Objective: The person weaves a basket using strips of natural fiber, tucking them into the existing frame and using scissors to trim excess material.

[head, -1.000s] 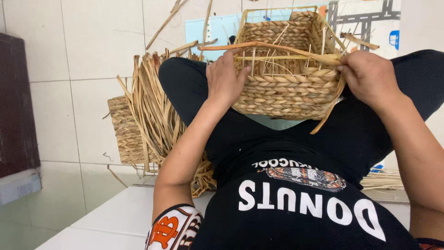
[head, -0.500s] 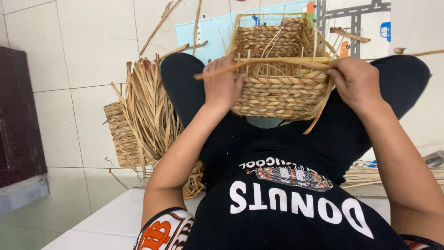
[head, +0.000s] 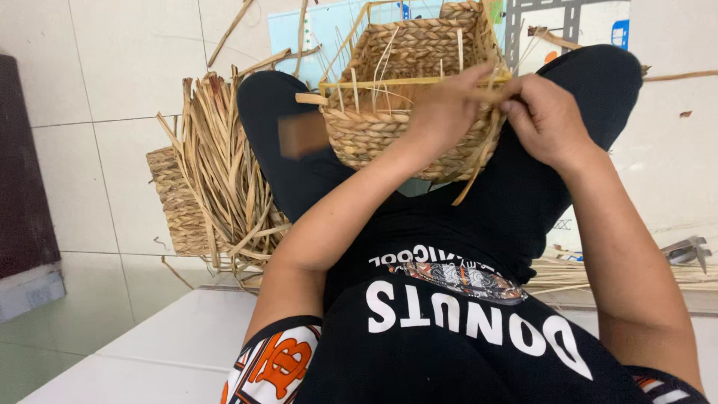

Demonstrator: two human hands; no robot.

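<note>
Pale tiled floor (head: 112, 97) has open room left of the woven straw basket (head: 404, 90), which sits on the lap. Loose dried reeds (head: 224, 172) lie just left. Both hands, left hand (head: 447, 108) and right hand (head: 550, 116), pinch a strand (head: 419, 81) at its right rim.

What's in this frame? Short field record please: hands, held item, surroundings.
setting: person seated on a tiled floor, woven basket on the lap
left hand: on the basket's near rim, fingers curled over the edge
right hand: at the rim's right corner, pinching a flat straw strand laid across the opening
basket: rectangular, braided straw, unfinished, loose stakes sticking up from the rim
loose straw bundle: on the floor beside the left leg
small woven piece: flat on the floor, partly under the bundle
metal tool: on the floor at far right, kind unclear
</note>
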